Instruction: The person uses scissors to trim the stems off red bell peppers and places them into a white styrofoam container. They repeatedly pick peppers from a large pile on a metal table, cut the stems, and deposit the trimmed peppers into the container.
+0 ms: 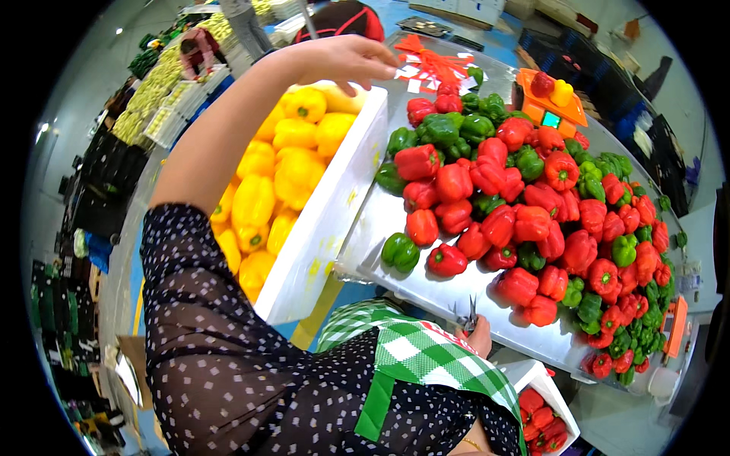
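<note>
My left hand (353, 60) reaches out over the far end of a white foam box (342, 188) of yellow bell peppers (299, 171), palm down, with nothing seen in it. Beyond its fingertips lies a bundle of orange net strips (436, 62) with white tags. Close to my green checked apron, my right hand (480, 337) holds small scissors (472, 316), blades pointing up and away. The apron partly hides this hand. Red bell peppers (499, 225) and green bell peppers (400, 252) are heaped on the metal table (365, 245).
An orange scale (539, 111) bearing a red and a yellow pepper stands at the table's far side. Another orange device (676, 328) is at the right end. A white box (562, 393) of red peppers stands below. A co-worker (199, 51) bends over crates at upper left.
</note>
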{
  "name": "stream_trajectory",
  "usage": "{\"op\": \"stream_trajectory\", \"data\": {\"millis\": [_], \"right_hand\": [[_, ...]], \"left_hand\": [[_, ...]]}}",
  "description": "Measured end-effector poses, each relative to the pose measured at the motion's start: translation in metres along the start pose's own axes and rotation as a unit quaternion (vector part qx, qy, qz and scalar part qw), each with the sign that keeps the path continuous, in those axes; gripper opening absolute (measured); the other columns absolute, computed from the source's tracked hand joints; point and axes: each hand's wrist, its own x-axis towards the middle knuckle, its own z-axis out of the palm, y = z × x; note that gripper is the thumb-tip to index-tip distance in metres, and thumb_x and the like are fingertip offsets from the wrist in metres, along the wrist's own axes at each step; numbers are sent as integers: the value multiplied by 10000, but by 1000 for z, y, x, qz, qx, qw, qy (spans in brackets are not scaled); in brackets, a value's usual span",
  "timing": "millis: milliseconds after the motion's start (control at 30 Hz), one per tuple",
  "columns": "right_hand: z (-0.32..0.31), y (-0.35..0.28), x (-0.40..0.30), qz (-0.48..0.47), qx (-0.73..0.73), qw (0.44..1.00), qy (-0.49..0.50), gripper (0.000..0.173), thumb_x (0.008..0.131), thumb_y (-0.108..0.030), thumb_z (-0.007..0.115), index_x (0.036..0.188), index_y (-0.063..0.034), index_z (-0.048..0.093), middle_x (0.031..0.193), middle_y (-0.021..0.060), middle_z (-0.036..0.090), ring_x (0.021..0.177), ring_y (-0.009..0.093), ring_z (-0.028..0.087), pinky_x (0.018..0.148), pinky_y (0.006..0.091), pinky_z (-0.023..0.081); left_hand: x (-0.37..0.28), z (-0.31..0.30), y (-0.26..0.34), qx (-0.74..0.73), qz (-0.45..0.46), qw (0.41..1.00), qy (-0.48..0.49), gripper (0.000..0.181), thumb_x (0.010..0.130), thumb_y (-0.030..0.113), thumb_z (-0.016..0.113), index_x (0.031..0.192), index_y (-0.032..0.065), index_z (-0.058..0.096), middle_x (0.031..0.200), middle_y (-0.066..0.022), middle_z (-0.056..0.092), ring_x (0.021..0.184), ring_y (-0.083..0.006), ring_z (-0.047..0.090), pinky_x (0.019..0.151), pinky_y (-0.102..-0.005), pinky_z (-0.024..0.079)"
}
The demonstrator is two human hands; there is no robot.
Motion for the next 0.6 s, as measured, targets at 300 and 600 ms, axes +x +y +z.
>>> {"op": "stream_trajectory", "data": {"millis": [300,600], "right_hand": [[-3,1,-8,-92,-67,993,-29,465,741,-221,687,1137,-60,505,1038,176,534,906,399,588,760,482,477],[2,13,-3,-115,-78,989,-57,560,741,-243,693,1206,-11,482,1089,193,519,980,404,566,824,467,461]], "left_hand": [[-247,1,-45,32,-191,967,167,528,923,455,580,1345,146,508,1277,-98,572,1103,-194,590,874,-326,537],[-416,41,-161,-148,-285,774,546,423,926,368,616,1241,89,576,1135,-51,629,993,-158,617,811,-303,539]]}}
